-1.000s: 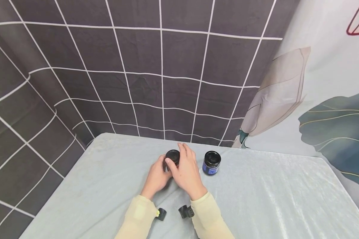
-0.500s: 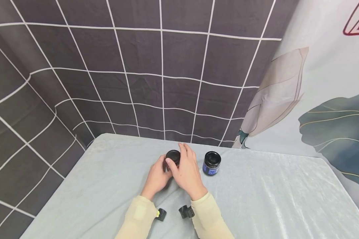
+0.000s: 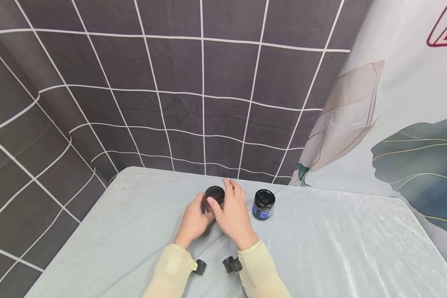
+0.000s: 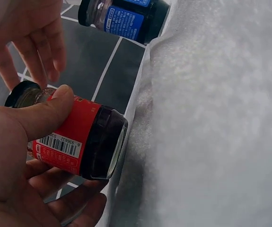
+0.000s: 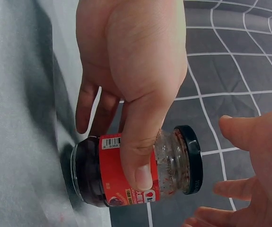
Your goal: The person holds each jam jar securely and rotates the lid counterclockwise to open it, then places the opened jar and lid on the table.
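Observation:
My left hand [image 3: 193,221] grips a sauce jar [image 3: 215,193] with a black lid, a red label and dark contents. In the left wrist view its thumb [image 4: 55,111] lies across the label, and the other fingers curl under the jar. The jar's base is close over the cloth. My right hand [image 3: 234,215] is beside the jar's lid, fingers extended and thumb toward the lid. A gap shows between that hand and the black lid [image 5: 195,161] in the right wrist view.
A second jar [image 3: 263,204] with a blue label and black lid stands upright to the right of the hands. A pale grey cloth [image 3: 339,240] covers the table. Behind rises a dark, white-gridded curtain [image 3: 179,107]. A small black device [image 3: 200,267] sits at the left wrist.
The red-labelled jar has shifted very slightly left, along with the left hand. The right hand holds nearly the same pose, and the blue-labelled jar stays in place.

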`<state>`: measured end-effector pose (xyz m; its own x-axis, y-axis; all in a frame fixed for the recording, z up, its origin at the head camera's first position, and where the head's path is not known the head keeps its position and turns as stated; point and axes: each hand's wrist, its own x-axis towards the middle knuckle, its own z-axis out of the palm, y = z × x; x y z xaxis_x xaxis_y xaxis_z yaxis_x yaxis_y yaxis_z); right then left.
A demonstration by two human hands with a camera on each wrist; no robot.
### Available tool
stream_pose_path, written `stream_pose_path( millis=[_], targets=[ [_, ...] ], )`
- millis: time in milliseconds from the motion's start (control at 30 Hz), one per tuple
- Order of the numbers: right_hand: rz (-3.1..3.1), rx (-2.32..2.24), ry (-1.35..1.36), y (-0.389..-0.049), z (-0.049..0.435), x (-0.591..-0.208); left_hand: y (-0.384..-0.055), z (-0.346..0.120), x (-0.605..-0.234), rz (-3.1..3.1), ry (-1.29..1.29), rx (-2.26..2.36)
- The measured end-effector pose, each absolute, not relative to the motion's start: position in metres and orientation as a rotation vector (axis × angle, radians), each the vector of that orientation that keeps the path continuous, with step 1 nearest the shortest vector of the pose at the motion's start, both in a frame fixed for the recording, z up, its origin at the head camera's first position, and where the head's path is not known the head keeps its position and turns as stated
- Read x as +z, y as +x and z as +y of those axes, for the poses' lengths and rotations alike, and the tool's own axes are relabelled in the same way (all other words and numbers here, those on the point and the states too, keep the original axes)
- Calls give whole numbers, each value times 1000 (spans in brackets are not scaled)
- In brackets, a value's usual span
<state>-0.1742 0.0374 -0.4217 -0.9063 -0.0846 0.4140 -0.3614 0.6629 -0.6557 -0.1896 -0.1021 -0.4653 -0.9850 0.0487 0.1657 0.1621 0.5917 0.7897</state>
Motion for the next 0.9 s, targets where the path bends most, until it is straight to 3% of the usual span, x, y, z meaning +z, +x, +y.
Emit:
stream_pose_path(
  millis=[900],
  targets=[
    [-2513, 1088, 337, -174, 40, -417, -185, -97, -456, -2681, -148, -1380]
  ],
)
